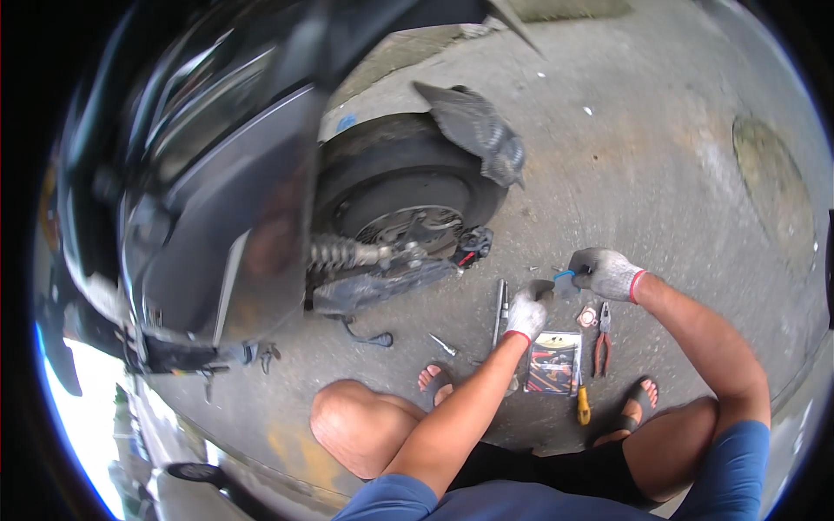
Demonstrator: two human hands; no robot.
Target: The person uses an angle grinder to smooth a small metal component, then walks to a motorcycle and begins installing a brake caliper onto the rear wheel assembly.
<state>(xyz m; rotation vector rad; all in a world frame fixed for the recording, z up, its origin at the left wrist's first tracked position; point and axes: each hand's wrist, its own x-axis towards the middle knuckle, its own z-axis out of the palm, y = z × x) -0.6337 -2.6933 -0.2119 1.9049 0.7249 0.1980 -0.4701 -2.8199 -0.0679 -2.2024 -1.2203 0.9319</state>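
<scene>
Blue-edged clear bag (565, 281) is located between my gloved hands, above the concrete ground (643, 182). My right hand (606, 273) has its fingers closed on the bag's side. My left hand (530, 311) shows curled fingers just beside it; whether they grip it, I cannot tell. Red-handled pliers (601, 354), a printed packet (553, 356) and a yellow-handled screwdriver (584, 408) lie nearer me.

A small translucent bag (565, 285), blue-edged, is held above the concrete ground (630, 191).
</scene>
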